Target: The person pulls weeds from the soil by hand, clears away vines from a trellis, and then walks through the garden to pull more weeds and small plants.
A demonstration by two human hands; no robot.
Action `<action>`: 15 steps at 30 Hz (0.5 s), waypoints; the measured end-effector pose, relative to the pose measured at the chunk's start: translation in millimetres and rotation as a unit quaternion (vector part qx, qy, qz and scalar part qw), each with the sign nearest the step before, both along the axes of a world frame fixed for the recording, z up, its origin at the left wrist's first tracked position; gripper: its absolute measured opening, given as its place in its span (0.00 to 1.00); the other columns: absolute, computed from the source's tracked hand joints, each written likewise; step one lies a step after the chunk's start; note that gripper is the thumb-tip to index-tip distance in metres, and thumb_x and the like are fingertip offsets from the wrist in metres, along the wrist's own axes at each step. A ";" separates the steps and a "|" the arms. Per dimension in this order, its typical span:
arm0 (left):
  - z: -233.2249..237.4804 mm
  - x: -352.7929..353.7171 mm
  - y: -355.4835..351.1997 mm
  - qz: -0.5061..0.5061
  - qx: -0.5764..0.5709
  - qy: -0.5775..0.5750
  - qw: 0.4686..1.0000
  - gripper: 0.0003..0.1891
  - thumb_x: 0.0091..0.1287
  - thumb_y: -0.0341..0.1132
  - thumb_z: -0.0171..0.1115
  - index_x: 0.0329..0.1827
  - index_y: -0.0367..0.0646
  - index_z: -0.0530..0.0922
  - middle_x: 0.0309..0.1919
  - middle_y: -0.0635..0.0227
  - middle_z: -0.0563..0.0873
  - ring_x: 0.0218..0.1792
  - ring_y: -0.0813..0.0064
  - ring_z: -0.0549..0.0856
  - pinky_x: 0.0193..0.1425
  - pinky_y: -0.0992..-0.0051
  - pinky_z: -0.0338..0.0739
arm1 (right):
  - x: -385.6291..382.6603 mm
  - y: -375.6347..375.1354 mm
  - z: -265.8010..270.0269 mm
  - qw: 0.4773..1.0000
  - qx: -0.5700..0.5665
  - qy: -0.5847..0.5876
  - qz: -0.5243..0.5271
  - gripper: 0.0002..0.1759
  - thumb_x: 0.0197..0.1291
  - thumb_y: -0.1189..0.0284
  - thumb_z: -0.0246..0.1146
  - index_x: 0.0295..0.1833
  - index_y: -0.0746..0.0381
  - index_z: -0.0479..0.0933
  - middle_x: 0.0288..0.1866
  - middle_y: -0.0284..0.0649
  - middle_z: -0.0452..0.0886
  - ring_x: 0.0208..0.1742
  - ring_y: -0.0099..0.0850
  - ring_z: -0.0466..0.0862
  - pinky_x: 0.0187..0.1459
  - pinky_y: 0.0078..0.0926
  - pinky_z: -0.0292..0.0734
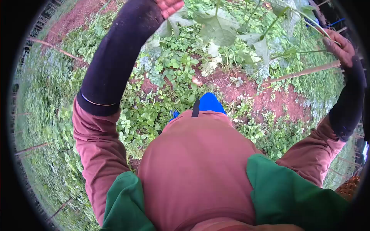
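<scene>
My left hand is raised at the top edge, which cuts much of it off. Its visible fingers look curled in, and whatever they hold is out of view. Broad green leaves hang just to its right. On the far right, my right hand is closed around the thin green stem of a leafy climbing vine. More leaves of that vine droop between my two hands, in front of the ground plants. Dark sleeves cover both forearms.
Low green plants cover much of the ground, with reddish bare soil between them. A wooden pole slants below my right hand. Another thin pole stands at the left. A blue boot shows below me.
</scene>
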State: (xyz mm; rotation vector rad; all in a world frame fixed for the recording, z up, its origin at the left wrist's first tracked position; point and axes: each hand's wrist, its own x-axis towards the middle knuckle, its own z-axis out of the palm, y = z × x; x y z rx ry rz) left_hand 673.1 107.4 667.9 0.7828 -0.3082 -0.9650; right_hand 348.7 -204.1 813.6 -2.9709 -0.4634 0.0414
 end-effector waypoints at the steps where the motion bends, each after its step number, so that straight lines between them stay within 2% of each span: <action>1: -19.8 -3.9 -9.2 -0.072 0.023 -0.150 0.986 0.25 0.68 0.41 0.46 0.60 0.31 0.57 0.60 0.44 0.67 0.60 0.53 0.70 0.64 0.60 0.65 | -24.2 34.7 -0.9 0.973 0.073 0.052 -0.214 0.14 0.61 0.71 0.55 0.52 0.62 0.73 0.45 0.38 0.78 0.39 0.23 0.74 0.40 0.21 0.69; 2: -32.5 -15.3 -13.1 -0.121 0.032 -0.050 0.991 0.14 0.68 0.35 0.42 0.51 0.34 0.63 0.54 0.47 0.73 0.54 0.58 0.76 0.61 0.65 0.71 | -40.6 57.3 0.4 0.893 0.144 0.097 -0.415 0.15 0.62 0.66 0.56 0.48 0.66 0.75 0.48 0.36 0.77 0.41 0.23 0.72 0.44 0.20 0.66; 3: -45.3 -28.6 -20.2 -0.156 0.084 -0.026 0.984 0.16 0.69 0.36 0.43 0.53 0.34 0.62 0.55 0.46 0.73 0.55 0.58 0.76 0.59 0.64 0.72 | -61.6 56.9 5.4 0.910 0.103 0.110 -0.387 0.13 0.60 0.64 0.58 0.38 0.65 0.74 0.40 0.38 0.79 0.40 0.25 0.74 0.43 0.23 0.68; 5: -70.1 -47.6 -31.7 -0.325 0.143 -0.057 0.933 0.20 0.70 0.44 0.42 0.56 0.36 0.62 0.52 0.50 0.76 0.49 0.61 0.80 0.50 0.65 0.78 | -91.9 58.4 0.0 0.903 0.275 0.122 -0.307 0.11 0.61 0.66 0.55 0.37 0.63 0.73 0.37 0.39 0.79 0.33 0.23 0.75 0.37 0.21 0.69; 7: -83.4 -61.3 -41.4 -0.455 0.233 -0.144 0.848 0.24 0.70 0.48 0.43 0.60 0.40 0.63 0.49 0.57 0.79 0.44 0.66 0.81 0.43 0.69 0.79 | -118.8 65.5 -9.6 0.852 0.330 0.088 -0.396 0.12 0.61 0.65 0.56 0.30 0.61 0.69 0.34 0.40 0.78 0.34 0.25 0.76 0.38 0.23 0.69; 8: -102.3 -59.4 -47.8 -0.501 0.249 -0.184 0.808 0.25 0.68 0.49 0.47 0.61 0.41 0.64 0.48 0.60 0.80 0.42 0.69 0.81 0.43 0.71 0.78 | -136.9 65.5 -21.5 0.808 0.388 0.053 -0.441 0.11 0.61 0.66 0.55 0.30 0.61 0.70 0.33 0.39 0.79 0.35 0.25 0.76 0.38 0.23 0.70; 11: -140.4 -43.6 -52.1 -0.494 0.310 -0.301 0.754 0.26 0.64 0.53 0.53 0.60 0.48 0.67 0.49 0.65 0.79 0.43 0.74 0.80 0.41 0.76 0.76 | -182.3 67.3 -59.9 0.722 0.472 -0.025 -0.505 0.10 0.61 0.67 0.55 0.30 0.60 0.69 0.27 0.37 0.76 0.32 0.27 0.77 0.38 0.24 0.71; 13: -156.4 -20.1 -59.3 -0.486 0.341 -0.366 0.717 0.27 0.63 0.54 0.55 0.60 0.50 0.68 0.49 0.68 0.79 0.41 0.77 0.80 0.41 0.78 0.74 | -199.4 75.8 -87.6 0.704 0.499 -0.054 -0.503 0.09 0.61 0.68 0.55 0.31 0.61 0.70 0.26 0.37 0.75 0.30 0.28 0.78 0.38 0.25 0.72; 15: -166.4 6.0 -64.6 -0.455 0.359 -0.345 0.739 0.26 0.62 0.54 0.55 0.59 0.50 0.69 0.47 0.70 0.79 0.40 0.79 0.80 0.42 0.78 0.74 | -209.9 88.3 -124.7 0.653 0.543 -0.041 -0.526 0.08 0.59 0.70 0.56 0.33 0.63 0.71 0.26 0.38 0.77 0.27 0.29 0.79 0.33 0.26 0.76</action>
